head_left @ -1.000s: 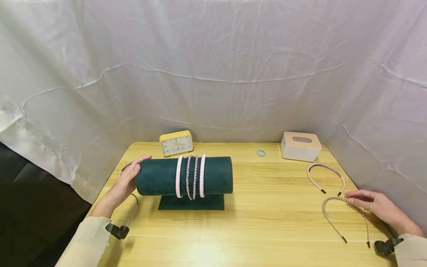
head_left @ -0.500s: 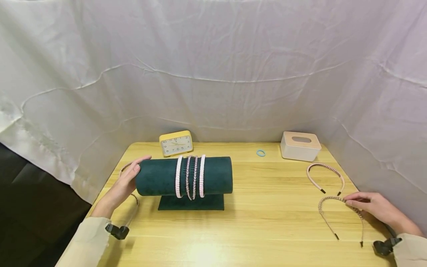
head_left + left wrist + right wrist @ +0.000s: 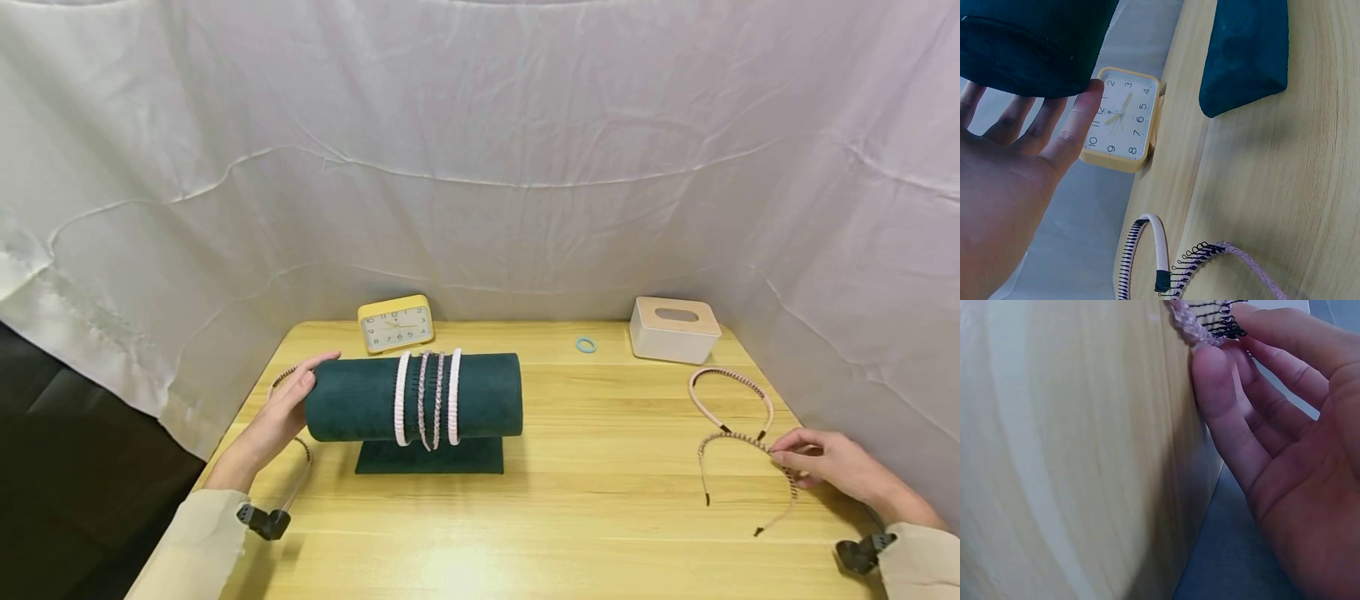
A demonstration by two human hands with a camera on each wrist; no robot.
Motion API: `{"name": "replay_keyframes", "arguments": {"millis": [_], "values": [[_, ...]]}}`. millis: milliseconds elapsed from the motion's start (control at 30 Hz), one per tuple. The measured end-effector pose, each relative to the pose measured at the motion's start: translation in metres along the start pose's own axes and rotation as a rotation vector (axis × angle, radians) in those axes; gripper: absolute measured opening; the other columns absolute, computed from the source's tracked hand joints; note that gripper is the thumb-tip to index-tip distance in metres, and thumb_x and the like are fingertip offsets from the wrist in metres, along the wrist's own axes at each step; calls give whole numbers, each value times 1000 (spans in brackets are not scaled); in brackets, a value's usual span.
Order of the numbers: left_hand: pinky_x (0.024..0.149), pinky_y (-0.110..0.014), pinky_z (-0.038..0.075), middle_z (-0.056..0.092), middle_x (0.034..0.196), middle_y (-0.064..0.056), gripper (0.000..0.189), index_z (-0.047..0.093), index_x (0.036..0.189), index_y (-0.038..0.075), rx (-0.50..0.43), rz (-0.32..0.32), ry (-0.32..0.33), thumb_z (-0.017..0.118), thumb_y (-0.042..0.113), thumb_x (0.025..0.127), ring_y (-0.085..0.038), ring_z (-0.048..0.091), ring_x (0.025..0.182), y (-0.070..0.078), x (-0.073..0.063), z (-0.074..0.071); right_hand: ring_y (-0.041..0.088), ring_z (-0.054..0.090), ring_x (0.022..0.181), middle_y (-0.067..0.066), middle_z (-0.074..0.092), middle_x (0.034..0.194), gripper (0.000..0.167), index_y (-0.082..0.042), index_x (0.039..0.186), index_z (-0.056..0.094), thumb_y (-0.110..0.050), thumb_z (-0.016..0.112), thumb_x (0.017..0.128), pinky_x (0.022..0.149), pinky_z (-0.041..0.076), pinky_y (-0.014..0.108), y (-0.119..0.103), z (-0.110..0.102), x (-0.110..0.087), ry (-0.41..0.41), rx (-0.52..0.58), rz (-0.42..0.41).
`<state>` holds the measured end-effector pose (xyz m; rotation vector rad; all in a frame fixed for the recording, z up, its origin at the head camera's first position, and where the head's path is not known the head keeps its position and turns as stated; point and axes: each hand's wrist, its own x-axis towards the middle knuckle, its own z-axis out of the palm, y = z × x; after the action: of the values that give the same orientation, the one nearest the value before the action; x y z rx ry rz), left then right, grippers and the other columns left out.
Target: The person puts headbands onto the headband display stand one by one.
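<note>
In the head view a dark green padded roll stand (image 3: 345, 402) bears two pale thick headbands (image 3: 453, 400) and two thinner braided ones (image 3: 438, 404) around its middle. My left hand (image 3: 272, 421) rests against the roll's left end, fingers extended, as the left wrist view also shows. At the right, my right hand (image 3: 840, 467) pinches a braided pink headband (image 3: 750, 440) between thumb and fingers near the top of its arch. Black comb teeth on that headband (image 3: 1210, 319) show in the right wrist view. Its tips hang toward me.
Another pink headband (image 3: 738, 378) lies just beyond the held one. Two more headbands, one pale (image 3: 1160, 250) and one braided (image 3: 1250, 265), lie left of the stand. At the back are a yellow clock (image 3: 397, 325), a blue ring (image 3: 586, 345) and a tissue box (image 3: 675, 331).
My right hand has taken hold of the braided headband, which has shifted left and turned, its arch now close to the farther headband. The left hand and stand stay put.
</note>
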<state>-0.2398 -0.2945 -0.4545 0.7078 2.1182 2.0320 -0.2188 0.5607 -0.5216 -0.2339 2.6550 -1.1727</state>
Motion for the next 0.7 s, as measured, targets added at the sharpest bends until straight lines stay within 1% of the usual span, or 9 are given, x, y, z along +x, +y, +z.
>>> {"name": "replay_keyframes", "arguments": {"millis": [167, 300, 467, 567, 633, 700], "values": [[104, -26, 54, 58, 150, 13, 52, 33, 170, 12, 10, -5, -3, 26, 27, 121, -4, 60, 132, 1, 0, -1, 10, 71, 83, -6, 76, 98, 23, 10, 119, 69, -11, 62, 112, 73, 65, 34, -1, -2, 1, -16, 68, 3], [104, -26, 54, 58, 149, 13, 51, 35, 170, 14, 10, -5, -2, 27, 27, 121, -5, 60, 131, 0, 0, -1, 12, 72, 85, -6, 79, 102, 26, 10, 122, 66, -13, 59, 114, 74, 65, 35, -2, -3, 0, -26, 92, -5], [104, -26, 54, 57, 150, 13, 51, 34, 170, 13, 5, -4, -3, 27, 27, 121, -5, 60, 131, 0, 0, -1, 12, 73, 89, -10, 79, 107, 28, 4, 128, 65, -19, 61, 114, 76, 65, 35, -3, -2, -1, 14, 115, 42], [104, -26, 54, 57, 150, 13, 51, 34, 170, 13, 5, -5, -2, 26, 27, 121, -4, 60, 131, 0, 0, -1, 11, 74, 93, -10, 79, 110, 28, 4, 134, 63, -16, 60, 114, 76, 65, 36, -2, -2, -1, 31, 172, 32], [104, -26, 54, 57, 149, 14, 51, 34, 170, 13, 6, -7, -3, 26, 27, 121, -4, 60, 131, 1, 0, -1, 10, 74, 96, -12, 79, 115, 29, 2, 139, 61, -14, 59, 114, 76, 65, 38, -1, -1, -1, 22, 209, 8], [104, -26, 54, 58, 149, 14, 51, 35, 170, 14, 5, -9, -1, 27, 27, 121, -4, 60, 131, 1, 0, -1, 10, 73, 98, -14, 78, 119, 31, -2, 143, 58, -13, 58, 115, 76, 65, 39, 0, -1, -1, 8, 256, 10]]}}
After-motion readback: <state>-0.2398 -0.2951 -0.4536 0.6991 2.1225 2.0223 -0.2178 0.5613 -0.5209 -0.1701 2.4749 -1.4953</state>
